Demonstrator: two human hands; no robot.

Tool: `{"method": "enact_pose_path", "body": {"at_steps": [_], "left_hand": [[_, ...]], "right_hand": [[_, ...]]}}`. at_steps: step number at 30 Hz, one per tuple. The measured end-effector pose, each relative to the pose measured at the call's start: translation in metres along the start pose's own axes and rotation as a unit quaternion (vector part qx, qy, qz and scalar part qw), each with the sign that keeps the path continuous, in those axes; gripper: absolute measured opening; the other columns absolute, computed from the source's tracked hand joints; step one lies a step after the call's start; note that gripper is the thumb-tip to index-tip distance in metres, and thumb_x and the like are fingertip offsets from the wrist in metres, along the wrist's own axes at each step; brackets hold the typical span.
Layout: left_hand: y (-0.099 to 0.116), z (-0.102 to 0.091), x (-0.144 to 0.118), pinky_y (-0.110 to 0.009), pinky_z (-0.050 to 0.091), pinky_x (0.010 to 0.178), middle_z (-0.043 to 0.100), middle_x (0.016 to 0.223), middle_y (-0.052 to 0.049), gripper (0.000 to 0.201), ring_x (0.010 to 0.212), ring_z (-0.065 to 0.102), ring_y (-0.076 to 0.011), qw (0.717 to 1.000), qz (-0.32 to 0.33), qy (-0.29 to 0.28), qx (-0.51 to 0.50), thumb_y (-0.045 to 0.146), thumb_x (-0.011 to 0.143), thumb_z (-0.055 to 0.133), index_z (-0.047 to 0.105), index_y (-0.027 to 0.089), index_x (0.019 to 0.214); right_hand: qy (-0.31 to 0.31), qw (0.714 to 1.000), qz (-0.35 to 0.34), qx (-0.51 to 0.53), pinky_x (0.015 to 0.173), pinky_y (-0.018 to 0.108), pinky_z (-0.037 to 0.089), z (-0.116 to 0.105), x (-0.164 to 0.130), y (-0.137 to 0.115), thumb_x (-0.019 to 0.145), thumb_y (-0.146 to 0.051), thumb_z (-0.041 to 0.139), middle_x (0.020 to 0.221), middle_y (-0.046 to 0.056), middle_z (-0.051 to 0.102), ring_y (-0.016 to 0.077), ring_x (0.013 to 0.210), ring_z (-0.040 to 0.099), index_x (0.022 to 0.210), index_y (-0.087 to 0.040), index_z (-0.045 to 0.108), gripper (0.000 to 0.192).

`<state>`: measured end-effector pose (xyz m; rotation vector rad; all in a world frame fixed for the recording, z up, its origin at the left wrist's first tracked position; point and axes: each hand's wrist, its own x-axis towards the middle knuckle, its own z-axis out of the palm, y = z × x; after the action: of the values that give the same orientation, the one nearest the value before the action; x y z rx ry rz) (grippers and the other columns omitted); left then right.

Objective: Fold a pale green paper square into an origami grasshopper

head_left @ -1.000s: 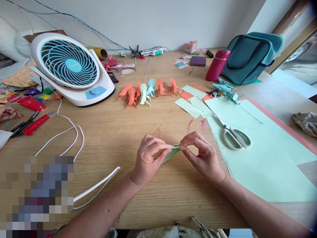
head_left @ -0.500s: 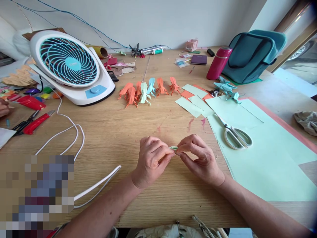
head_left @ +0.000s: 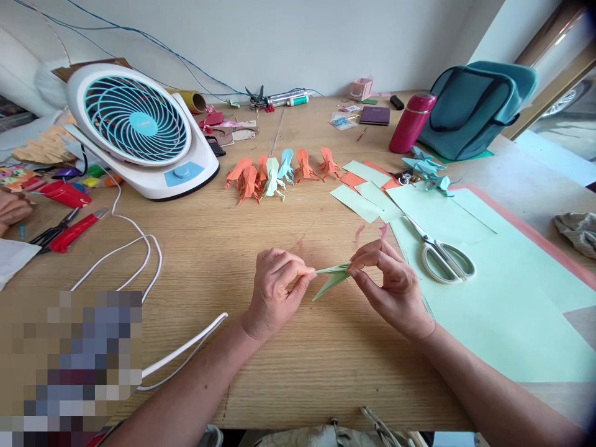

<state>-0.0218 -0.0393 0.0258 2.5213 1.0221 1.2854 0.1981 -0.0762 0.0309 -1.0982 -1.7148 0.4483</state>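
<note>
Between my hands is a small folded piece of light green paper (head_left: 331, 282), with pointed flaps spreading to the left. My left hand (head_left: 278, 292) pinches the tip of its upper flap. The other end is pinched by my right hand (head_left: 388, 282), whose fingers cover part of the folds. A second flap hangs free, pointing down and left. Beyond my hands stands a row of folded paper figures: several orange ones (head_left: 305, 166), a pale green one (head_left: 272, 177) and a blue one (head_left: 286, 165).
Scissors (head_left: 447, 261) lie on large pale green sheets (head_left: 493, 316) at the right, near cut paper strips (head_left: 356, 203). A fan (head_left: 139, 133) stands back left, its white cable (head_left: 151, 248) looping forward. A flask (head_left: 412, 123) and bag (head_left: 465, 118) stand back right. Another person's hand (head_left: 13, 210) shows far left.
My hands have moved apart, and more of the folded green paper now shows between them, with one flap hanging loose. The view has shifted slightly.
</note>
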Motion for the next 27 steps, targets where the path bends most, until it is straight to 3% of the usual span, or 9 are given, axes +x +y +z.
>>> {"method": "enact_pose_path", "body": {"at_steps": [5,9,10,14,16,19,21,24,27], "left_hand": [[-0.001,0.003,0.000,-0.032,0.043,0.077,0.069,0.076,0.000,0.012,0.076,0.061,-0.0165,0.997,-0.042,-0.022,-0.068,0.020,0.092,0.066,0.065,0.021,0.080],[-0.001,0.006,-0.002,-0.028,0.045,0.071,0.069,0.075,-0.002,0.013,0.073,0.063,-0.0155,0.978,-0.127,-0.038,-0.163,0.022,0.091,0.067,0.068,0.020,0.078],[-0.002,0.007,-0.003,-0.027,0.046,0.069,0.069,0.075,-0.002,0.014,0.072,0.063,-0.0150,0.969,-0.156,-0.036,-0.186,0.023,0.090,0.068,0.068,0.019,0.076],[-0.005,0.009,-0.004,-0.025,0.046,0.068,0.068,0.072,-0.001,0.020,0.070,0.061,-0.0133,0.913,-0.288,-0.003,-0.288,0.033,0.086,0.072,0.069,0.017,0.074],[-0.005,0.011,-0.004,-0.025,0.047,0.068,0.068,0.070,0.000,0.025,0.068,0.060,-0.0128,0.874,-0.349,0.029,-0.337,0.039,0.082,0.076,0.069,0.017,0.073],[0.001,0.016,-0.004,-0.025,0.048,0.069,0.067,0.067,0.000,0.031,0.067,0.058,-0.0125,0.824,-0.413,0.066,-0.383,0.044,0.073,0.082,0.069,0.016,0.070],[0.007,0.019,-0.006,-0.026,0.048,0.069,0.066,0.065,0.001,0.032,0.066,0.058,-0.0121,0.799,-0.436,0.062,-0.409,0.045,0.071,0.083,0.069,0.017,0.069],[0.016,0.022,-0.010,-0.026,0.048,0.068,0.067,0.065,0.000,0.029,0.066,0.058,-0.0120,0.774,-0.448,0.018,-0.447,0.043,0.072,0.083,0.071,0.017,0.069],[0.020,0.022,-0.013,-0.025,0.047,0.065,0.069,0.068,-0.001,0.026,0.067,0.058,-0.0123,0.763,-0.446,-0.029,-0.467,0.043,0.076,0.080,0.075,0.018,0.075]], "right_hand": [[0.001,1.000,0.004,-0.006,0.078,0.038,0.051,-0.001,0.001,0.004,0.093,-0.016,0.061,0.086,0.004,0.063,0.0197,0.084,0.059,0.087,-0.024,0.062,0.010],[0.015,1.000,0.008,-0.003,0.082,0.039,0.052,-0.001,0.000,0.006,0.092,-0.021,0.063,0.090,0.005,0.064,0.0210,0.088,0.061,0.088,-0.024,0.064,0.005],[0.029,0.999,0.014,0.006,0.085,0.040,0.053,-0.001,0.000,0.008,0.091,-0.025,0.065,0.095,0.006,0.064,0.0220,0.092,0.061,0.093,-0.025,0.065,0.002],[0.113,0.988,0.083,0.071,0.096,0.043,0.051,-0.002,0.000,0.012,0.091,-0.038,0.067,0.123,0.010,0.060,0.0241,0.112,0.058,0.123,-0.026,0.059,0.035],[0.104,0.977,0.136,0.124,0.092,0.039,0.054,0.000,0.001,0.011,0.094,-0.041,0.063,0.122,0.010,0.062,0.0218,0.108,0.060,0.125,-0.025,0.059,0.036],[-0.014,0.956,0.204,0.208,0.080,0.033,0.056,0.007,0.001,0.004,0.093,-0.046,0.063,0.100,0.007,0.069,0.0187,0.089,0.065,0.113,-0.022,0.067,0.032],[-0.076,0.938,0.233,0.245,0.078,0.032,0.056,0.014,0.000,-0.002,0.090,-0.050,0.065,0.087,0.004,0.070,0.0179,0.081,0.064,0.098,-0.021,0.072,0.030],[-0.059,0.923,0.260,0.278,0.069,0.030,0.055,0.022,-0.002,-0.007,0.080,-0.056,0.074,0.068,0.000,0.065,0.0161,0.067,0.060,0.074,-0.021,0.070,0.035],[-0.032,0.914,0.289,0.283,0.062,0.029,0.051,0.023,-0.003,-0.003,0.074,-0.058,0.078,0.062,0.000,0.063,0.0145,0.060,0.055,0.067,-0.021,0.070,0.039]]}}
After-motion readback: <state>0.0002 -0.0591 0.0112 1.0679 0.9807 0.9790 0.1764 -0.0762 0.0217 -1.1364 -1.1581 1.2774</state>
